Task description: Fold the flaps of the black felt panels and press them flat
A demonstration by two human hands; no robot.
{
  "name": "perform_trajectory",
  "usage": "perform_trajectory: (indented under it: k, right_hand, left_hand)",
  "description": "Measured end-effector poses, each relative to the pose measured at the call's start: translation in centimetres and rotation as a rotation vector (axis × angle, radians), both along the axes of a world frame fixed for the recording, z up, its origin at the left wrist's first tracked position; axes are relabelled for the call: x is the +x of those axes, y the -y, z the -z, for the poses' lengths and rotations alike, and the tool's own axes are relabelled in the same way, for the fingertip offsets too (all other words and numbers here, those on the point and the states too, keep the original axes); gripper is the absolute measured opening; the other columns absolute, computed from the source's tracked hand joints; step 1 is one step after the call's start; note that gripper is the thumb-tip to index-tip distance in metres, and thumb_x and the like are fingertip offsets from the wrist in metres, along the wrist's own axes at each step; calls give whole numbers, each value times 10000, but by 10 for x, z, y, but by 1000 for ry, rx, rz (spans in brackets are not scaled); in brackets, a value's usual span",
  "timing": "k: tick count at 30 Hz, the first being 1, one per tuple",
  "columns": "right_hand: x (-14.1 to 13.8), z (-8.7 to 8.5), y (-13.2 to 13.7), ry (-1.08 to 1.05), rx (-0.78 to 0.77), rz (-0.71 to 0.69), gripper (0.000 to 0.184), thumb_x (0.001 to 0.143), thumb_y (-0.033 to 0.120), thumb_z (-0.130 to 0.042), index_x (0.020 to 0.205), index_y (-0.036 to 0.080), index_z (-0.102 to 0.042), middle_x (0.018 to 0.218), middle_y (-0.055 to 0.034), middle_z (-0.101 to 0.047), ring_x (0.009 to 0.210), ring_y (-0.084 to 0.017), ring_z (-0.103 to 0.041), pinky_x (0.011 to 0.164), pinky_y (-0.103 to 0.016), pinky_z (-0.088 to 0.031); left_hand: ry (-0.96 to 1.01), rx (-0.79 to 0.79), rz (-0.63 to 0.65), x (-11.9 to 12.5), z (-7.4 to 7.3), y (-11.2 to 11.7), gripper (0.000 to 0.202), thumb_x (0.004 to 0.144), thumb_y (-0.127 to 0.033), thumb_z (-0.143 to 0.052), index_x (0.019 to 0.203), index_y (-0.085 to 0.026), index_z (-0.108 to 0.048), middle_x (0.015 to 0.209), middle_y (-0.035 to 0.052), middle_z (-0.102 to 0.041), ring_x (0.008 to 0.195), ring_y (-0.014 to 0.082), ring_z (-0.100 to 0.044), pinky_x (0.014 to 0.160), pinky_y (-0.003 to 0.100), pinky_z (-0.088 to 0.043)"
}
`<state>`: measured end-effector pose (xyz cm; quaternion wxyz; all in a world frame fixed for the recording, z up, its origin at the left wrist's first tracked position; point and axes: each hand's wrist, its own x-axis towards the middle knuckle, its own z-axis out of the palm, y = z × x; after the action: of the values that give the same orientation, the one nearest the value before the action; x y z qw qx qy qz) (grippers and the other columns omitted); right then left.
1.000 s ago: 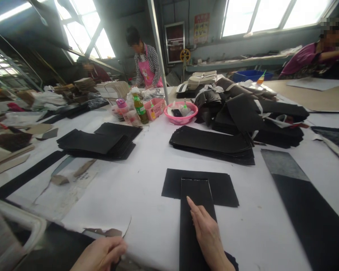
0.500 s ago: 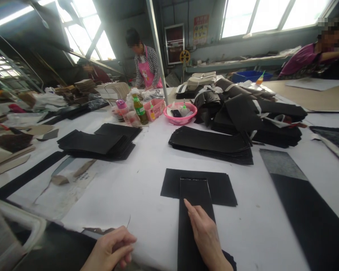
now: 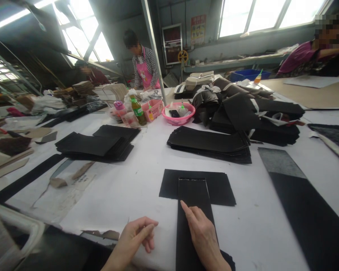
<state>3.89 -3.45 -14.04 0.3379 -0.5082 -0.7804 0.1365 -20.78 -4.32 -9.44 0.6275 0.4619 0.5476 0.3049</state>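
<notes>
Your right hand [image 3: 203, 235] lies flat, fingers together and extended, pressing on a long black strip [image 3: 192, 195] at lower centre of the frame. That strip runs up from the bottom edge and overlaps a black rectangular sheet [image 3: 223, 188] set crosswise beneath its far end, the two forming a T shape. Your left hand [image 3: 135, 237] rests at lower centre-left on the table [image 3: 147, 173], fingers loosely curled and holding nothing, just beside the strip but apart from it.

The table is covered in white and stretches across most of the frame. A stack of black sheets [image 3: 209, 145] sits at centre right, with a second stack [image 3: 97, 145] at centre left. A long dark panel [image 3: 305, 210] lies along the lower right. Behind the stacks stand a pink basin [image 3: 178, 119], a green bottle [image 3: 137, 110] and a pink basket [image 3: 154, 109]. A disordered heap of black pieces [image 3: 251, 109] occupies the upper right.

The room is a workshop with bright windows [image 3: 265, 13] along the top. A person in a pink apron [image 3: 143, 67] stands at upper centre; another person [image 3: 313, 54] is seated at upper right.
</notes>
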Motion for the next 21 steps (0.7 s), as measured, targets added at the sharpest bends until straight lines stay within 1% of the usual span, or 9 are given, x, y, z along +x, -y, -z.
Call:
perform_trajectory:
  k: [3,5,7,11,15,19,21]
  right_hand:
    - [0,2,0,-5,-45,2,543,944,63,-338,1460,232,-322,960,-66,-562,836,-176,-566,712,-303,-517]
    - [-1,2,0,-12,-64,8,541,948,66,-337,1460,239,-320,966,-62,-560,837,-170,-565,718,-300,-513]
    - [-1,2,0,-17,-66,10,527,955,78,-336,1456,239,-329,969,-61,-560,836,-165,-566,719,-296,-512]
    - [0,-1,-1,-20,-40,12,495,966,103,-337,1445,229,-355,955,-61,-564,832,-161,-571,721,-288,-514]
    - [0,-4,-1,-3,-23,13,490,963,101,-333,1435,226,-376,920,-57,-566,810,-158,-577,703,-274,-515]
    - [0,-3,-1,15,13,15,488,953,94,-341,1410,246,-422,887,-47,-564,780,-148,-581,674,-248,-517]
    - [0,-2,-1,17,14,12,487,950,88,-342,1399,250,-437,896,-48,-562,789,-148,-579,678,-248,-519]
  left_hand:
    - [56,-8,-77,11,-3,-10,419,824,-470,-678,1018,-102,-627,722,71,-652,628,148,-585,618,230,-465]
    - [103,-8,-108,16,-3,-15,383,805,-414,-718,1004,-100,-623,696,61,-645,609,126,-556,616,211,-434]
    - [146,-4,-113,21,-3,-17,344,809,-396,-718,954,-98,-624,646,43,-619,566,105,-515,583,198,-400]
    - [174,-19,-102,29,-1,-17,359,820,-424,-698,941,-96,-615,586,16,-566,510,86,-448,527,191,-341]
    - [162,-13,-100,36,0,-15,371,846,-452,-657,952,-102,-598,560,-9,-518,493,77,-403,515,189,-306]
    - [147,11,-66,45,3,-17,370,854,-462,-644,940,-108,-578,547,-34,-464,493,69,-362,496,183,-257]
    - [142,24,-75,51,6,-20,376,869,-481,-615,936,-116,-559,561,-40,-446,493,70,-354,476,182,-239]
